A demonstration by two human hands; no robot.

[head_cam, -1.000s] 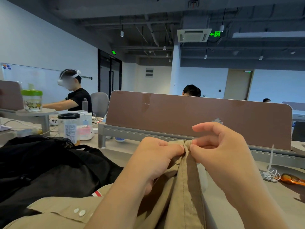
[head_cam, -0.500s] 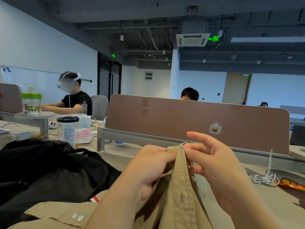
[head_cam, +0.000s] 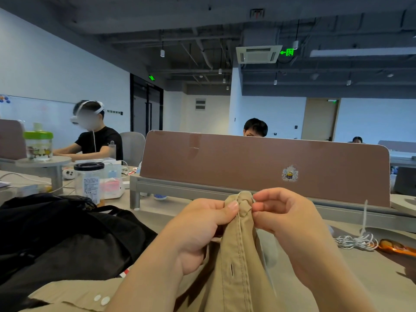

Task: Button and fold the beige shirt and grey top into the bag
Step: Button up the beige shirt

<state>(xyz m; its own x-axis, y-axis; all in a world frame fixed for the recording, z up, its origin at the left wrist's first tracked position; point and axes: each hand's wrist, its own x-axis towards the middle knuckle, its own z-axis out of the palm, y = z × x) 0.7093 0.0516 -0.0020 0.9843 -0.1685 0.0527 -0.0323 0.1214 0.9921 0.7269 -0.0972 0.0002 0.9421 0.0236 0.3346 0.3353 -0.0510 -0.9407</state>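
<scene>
The beige shirt [head_cam: 236, 273] is held up off the table between both hands, its placket with a buttonhole hanging toward me. My left hand [head_cam: 202, 230] pinches the top of the placket from the left, thumb on the cloth. My right hand [head_cam: 290, 224] pinches the same top edge from the right, fingertips nearly touching the left thumb. A sleeve cuff of the shirt with two white buttons [head_cam: 101, 299] lies at the lower left. The black bag [head_cam: 63, 233] sits on the table to the left. I do not see the grey top.
A brown desk divider [head_cam: 225, 163] stands right behind my hands. A clear jar with a black lid [head_cam: 89, 181] and a green-lidded jar [head_cam: 38, 146] are at the left. A coiled white cable [head_cam: 358, 240] and an orange object [head_cam: 396, 247] lie at right. People sit beyond.
Both hands keep their pinch on the shirt's top edge and have sunk slightly in view; the cloth end between the fingertips is now bunched, and a buttonhole shows lower on the placket.
</scene>
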